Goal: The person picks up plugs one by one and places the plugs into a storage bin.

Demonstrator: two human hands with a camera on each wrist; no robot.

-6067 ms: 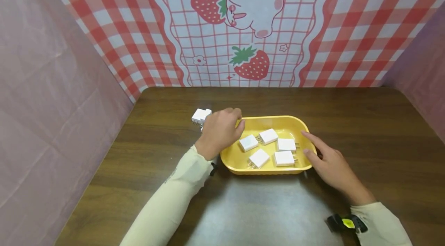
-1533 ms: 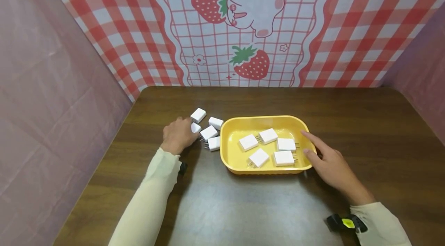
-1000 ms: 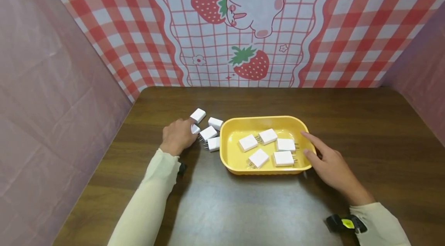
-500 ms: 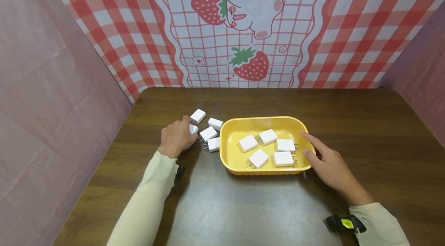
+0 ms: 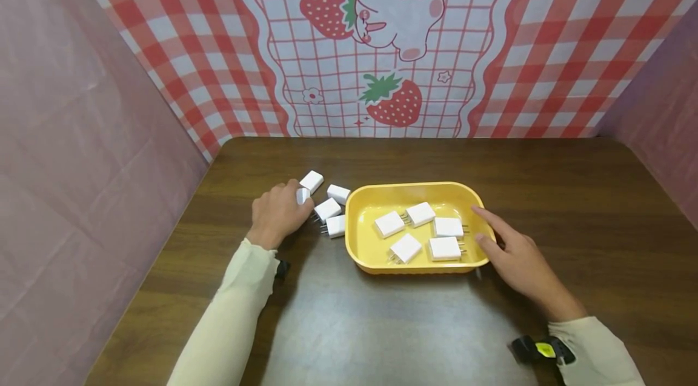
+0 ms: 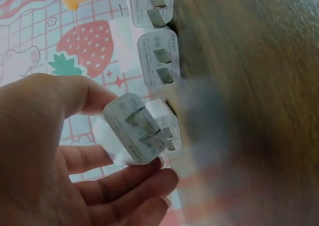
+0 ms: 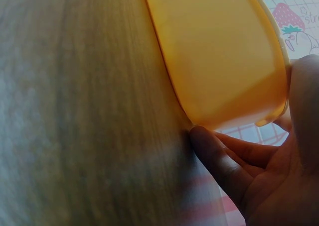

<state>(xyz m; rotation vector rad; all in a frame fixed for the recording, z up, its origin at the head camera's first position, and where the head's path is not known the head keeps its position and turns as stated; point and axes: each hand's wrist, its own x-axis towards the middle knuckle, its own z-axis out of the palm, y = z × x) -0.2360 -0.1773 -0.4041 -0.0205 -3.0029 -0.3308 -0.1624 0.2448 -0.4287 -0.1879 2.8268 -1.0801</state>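
Observation:
My left hand [image 5: 277, 213] pinches a white charger plug [image 6: 134, 131] between thumb and fingers, its flat metal prongs facing the wrist camera. From the head view, only a corner of that plug shows past the fingers. Beside it on the table lie several more white plugs [image 5: 327, 209], the nearest right at the fingertips. My right hand [image 5: 518, 259] holds the right end of a yellow plastic tray [image 7: 224, 52], with fingers at the rim and against the outer wall. Inside the tray are several white plugs [image 5: 405, 248], spread over its floor.
The brown wooden table [image 5: 414, 331] reaches back to a red-and-white checked cloth [image 5: 572, 40] with strawberries on it. Pink cloth [image 5: 82, 162] hangs along the left side. One loose plug [image 5: 335, 226] lies against the tray's left wall.
My left hand has gone from over the tray's left end to the loose plugs and taken hold of one, lately tilting it. The right hand and tray stay put.

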